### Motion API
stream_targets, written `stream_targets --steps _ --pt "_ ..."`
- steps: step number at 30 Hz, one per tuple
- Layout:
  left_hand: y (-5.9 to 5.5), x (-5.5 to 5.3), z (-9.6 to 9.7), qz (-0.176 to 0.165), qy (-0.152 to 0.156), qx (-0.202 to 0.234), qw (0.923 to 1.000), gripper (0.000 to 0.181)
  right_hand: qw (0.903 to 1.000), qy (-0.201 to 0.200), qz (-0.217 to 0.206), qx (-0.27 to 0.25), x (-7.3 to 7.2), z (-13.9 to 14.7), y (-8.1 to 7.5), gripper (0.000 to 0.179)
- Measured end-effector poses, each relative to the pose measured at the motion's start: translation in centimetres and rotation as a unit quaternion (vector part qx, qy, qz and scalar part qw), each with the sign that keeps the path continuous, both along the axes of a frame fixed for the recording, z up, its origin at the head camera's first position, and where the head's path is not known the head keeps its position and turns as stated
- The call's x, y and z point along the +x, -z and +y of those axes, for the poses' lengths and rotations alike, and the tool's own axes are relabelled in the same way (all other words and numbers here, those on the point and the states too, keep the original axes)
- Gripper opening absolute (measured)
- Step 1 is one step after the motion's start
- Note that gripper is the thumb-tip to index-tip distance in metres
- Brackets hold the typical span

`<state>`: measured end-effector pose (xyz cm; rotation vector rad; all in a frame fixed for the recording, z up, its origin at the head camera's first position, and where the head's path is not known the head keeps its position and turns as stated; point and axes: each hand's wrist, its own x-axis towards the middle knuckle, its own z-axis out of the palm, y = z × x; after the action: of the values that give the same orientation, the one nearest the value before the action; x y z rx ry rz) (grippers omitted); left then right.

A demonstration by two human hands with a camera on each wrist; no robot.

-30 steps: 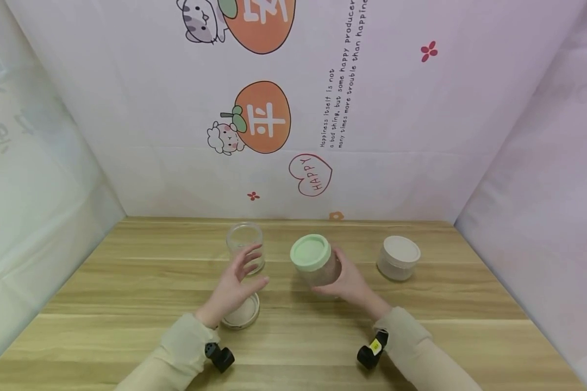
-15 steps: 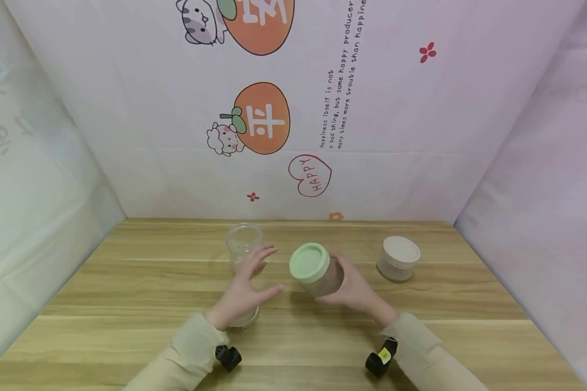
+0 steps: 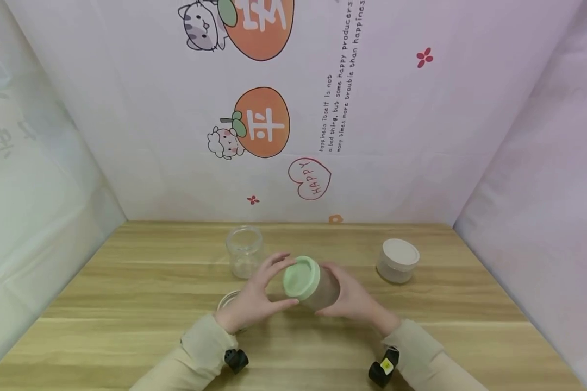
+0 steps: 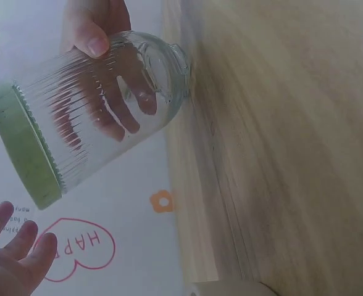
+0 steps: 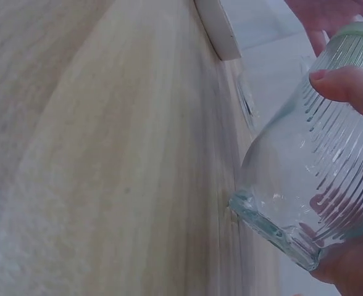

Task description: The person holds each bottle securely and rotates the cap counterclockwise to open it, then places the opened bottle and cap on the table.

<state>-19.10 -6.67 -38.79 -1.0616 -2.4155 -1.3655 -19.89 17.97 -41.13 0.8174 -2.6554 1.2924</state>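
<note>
My right hand (image 3: 356, 300) grips a ribbed clear glass jar (image 3: 326, 289) around its body, thumb on one side and fingers on the other. The jar tilts, its pale green lid (image 3: 300, 278) turned toward my left hand (image 3: 250, 305). Left fingers and thumb are spread around the lid; in the left wrist view the left fingertips (image 4: 22, 231) show a small gap from the green lid (image 4: 26, 145). The jar's thick glass base (image 5: 274, 231) is close over the tabletop in the right wrist view.
An open glass jar (image 3: 244, 252) stands behind my left hand. A round pale lid (image 3: 228, 298) lies on the wooden table (image 3: 127, 304), partly hidden under that hand. A low tub with a white lid (image 3: 398, 260) stands at the right. Printed cloth walls (image 3: 381, 184) enclose the table.
The green-lidded jar has come lower and tipped further to the left in my right hand. My left hand has moved right, from beside the open jar up to the green lid.
</note>
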Motion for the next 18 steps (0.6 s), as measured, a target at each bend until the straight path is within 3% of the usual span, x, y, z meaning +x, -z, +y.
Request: stream_targets --steps 4,12,18 --pt "0.00 -0.03 0.12 0.005 0.006 -0.015 0.9999 0.070 0.9998 -0.006 0.001 0.017 0.02 -0.18 0.07 0.092" --pt "-0.02 -0.04 -0.05 -0.029 0.038 -0.066 0.9966 0.080 0.9984 -0.036 0.001 0.045 0.11 -0.67 -0.21 0.093" --pt "0.19 -0.21 -0.22 -0.015 0.055 -0.077 0.9954 0.080 0.9971 -0.037 0.014 0.064 0.17 -1.02 -0.16 0.094"
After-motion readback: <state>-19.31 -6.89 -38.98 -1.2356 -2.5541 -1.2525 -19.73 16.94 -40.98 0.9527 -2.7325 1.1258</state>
